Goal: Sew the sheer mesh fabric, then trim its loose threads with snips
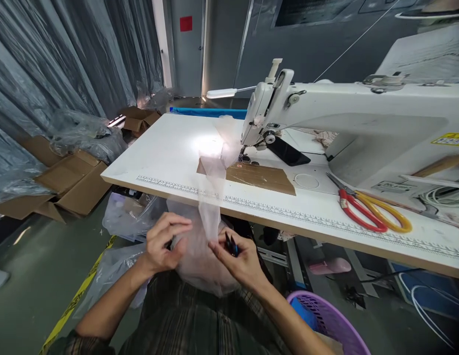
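the right hand (pixel 241 256) pinches a sheer pale-pink fabric strip (pixel 210 217), a small black pointed tool (pixel 233 245) within its fingers, the left hand (pixel 163 245) alongside with fingers parted.

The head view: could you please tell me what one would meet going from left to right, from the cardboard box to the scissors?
Open cardboard box → left hand → sheer fabric strip → right hand → black flat object → scissors.

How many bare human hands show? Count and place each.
2: the left hand at the left side of the sheer pale pink fabric; the right hand pinching its hanging strip. No others show.
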Demonstrator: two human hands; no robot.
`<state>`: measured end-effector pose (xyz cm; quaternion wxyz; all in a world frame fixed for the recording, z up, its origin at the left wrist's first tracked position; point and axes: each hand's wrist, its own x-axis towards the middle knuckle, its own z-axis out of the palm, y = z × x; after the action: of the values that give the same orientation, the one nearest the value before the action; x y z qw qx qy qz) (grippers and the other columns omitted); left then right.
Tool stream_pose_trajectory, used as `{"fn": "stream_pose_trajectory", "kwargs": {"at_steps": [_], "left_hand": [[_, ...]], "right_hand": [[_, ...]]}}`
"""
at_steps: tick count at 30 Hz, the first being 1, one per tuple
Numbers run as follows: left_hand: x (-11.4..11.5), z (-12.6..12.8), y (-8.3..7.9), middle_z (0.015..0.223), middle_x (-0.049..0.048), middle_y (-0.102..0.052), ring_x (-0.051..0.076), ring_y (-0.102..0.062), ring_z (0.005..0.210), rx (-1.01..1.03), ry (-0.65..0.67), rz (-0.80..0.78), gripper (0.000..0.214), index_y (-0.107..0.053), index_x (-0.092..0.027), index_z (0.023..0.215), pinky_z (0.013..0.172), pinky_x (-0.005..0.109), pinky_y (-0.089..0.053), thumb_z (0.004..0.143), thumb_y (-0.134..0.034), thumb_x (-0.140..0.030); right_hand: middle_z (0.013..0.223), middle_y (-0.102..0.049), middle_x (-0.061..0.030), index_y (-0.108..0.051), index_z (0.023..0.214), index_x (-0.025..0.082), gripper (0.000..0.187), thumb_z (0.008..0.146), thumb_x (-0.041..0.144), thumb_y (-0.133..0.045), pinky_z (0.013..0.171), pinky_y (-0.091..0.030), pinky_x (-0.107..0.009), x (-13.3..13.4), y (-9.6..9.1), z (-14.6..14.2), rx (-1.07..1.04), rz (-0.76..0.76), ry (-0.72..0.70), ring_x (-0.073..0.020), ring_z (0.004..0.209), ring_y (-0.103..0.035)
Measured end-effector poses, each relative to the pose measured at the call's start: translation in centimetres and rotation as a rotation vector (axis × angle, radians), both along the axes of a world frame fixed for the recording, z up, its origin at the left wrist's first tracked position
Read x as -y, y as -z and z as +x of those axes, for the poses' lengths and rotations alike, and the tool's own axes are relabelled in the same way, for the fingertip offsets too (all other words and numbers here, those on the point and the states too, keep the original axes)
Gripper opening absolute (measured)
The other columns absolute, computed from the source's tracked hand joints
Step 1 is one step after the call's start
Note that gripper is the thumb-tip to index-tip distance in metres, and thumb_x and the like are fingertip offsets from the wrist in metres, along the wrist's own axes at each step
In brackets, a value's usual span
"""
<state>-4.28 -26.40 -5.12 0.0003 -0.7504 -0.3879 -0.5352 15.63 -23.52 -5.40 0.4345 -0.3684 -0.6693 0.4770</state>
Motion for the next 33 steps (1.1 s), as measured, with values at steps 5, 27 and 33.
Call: {"fn": "stream_pose_trajectory", "kwargs": {"at_steps": [5,27,33], "left_hand": [[-1.3,0.0,-1.0,0.097,0.0073,-0.073,0.020,-0.066,0.086,0.007,0.027,-0.057,0.017,-0.067,-0.021,0.097,0.079,0.036,-0.047,0.083,-0.057,-0.017],[-1.6,0.8,0.8,0.090,0.0071,-0.074,0.017,-0.065,0.081,0.392,0.345,-1.079,0.028,-0.074,-0.013,0.090,0.070,0.024,-0.047,0.080,-0.067,-0.038],[-1.6,0.7,0.8,0.096,0.0084,-0.075,0.020,-0.068,0.091,0.386,0.381,-1.077,0.025,-0.074,-0.013,0.092,0.081,0.026,-0.049,0.083,-0.064,-0.034]], "right_hand": [[0.076,-0.050,-0.0023,-0.056,0.065,0.019,0.018,0.080,0.026,-0.062,0.050,-0.038,-0.023,3.1,-0.7,0.6,0.017,0.067,-0.247,-0.0114,0.061,-0.046],[0.070,-0.054,-0.0019,-0.063,0.086,0.017,0.054,0.097,0.056,-0.027,0.058,-0.039,-0.026,-0.7,0.9,1.9,0.292,-0.111,-0.191,-0.0146,0.061,-0.049],[0.059,-0.049,0.0008,-0.060,0.074,0.017,0.059,0.095,0.061,-0.027,0.056,-0.037,-0.026,-2.1,1.4,0.2,0.357,-0.011,-0.241,-0.0144,0.057,-0.047]]}}
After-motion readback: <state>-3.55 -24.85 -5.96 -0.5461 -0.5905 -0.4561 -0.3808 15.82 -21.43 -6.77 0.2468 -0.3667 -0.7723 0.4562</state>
